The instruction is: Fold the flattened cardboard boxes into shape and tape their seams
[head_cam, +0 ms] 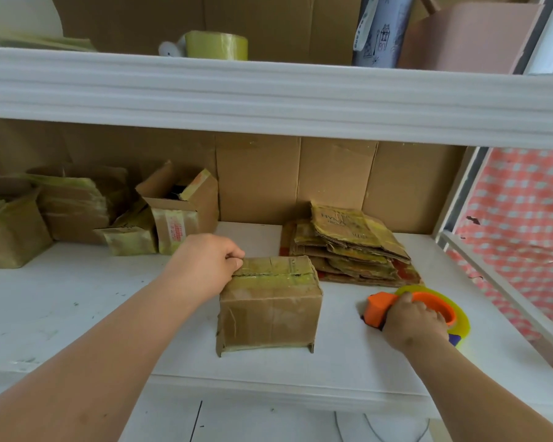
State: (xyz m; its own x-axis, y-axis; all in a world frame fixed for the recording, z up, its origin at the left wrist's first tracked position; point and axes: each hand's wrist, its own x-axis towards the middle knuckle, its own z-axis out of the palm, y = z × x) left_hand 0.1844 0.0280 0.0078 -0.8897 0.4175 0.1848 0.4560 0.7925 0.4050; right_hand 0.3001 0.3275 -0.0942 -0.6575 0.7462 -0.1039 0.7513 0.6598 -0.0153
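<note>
At the far left of the frame, taped cardboard boxes (10,224) are sitting at the back of the white bench (77,298), and just right of them an open-topped box (179,212) is leaning with its flaps up. Above, in the upper middle of the frame, a roll of yellowish tape (216,46) is resting on the upper shelf (268,90).

The left hand (205,263) is reaching in from the lower left, its grip curled over the top left edge of the folded box (270,309), fingers pinching at the end of the taped seam (exactly what the fingertips are catching is too small to tell). The folded box is standing upright at the centre of the frame, on the bench, with yellowish tape running along its top seam.

Behind it and to the right, a stack of flattened boxes (351,247) is lying against the cardboard backing, near the folded box but not touching it.

In the lower right of the frame, the right hand (412,323) is wrapping its grip around the orange tape dispenser (425,309), which is resting on the bench well apart from the folded box. At the far right edge, a pink checked cloth (517,224) is hanging beyond the shelf frame.
</note>
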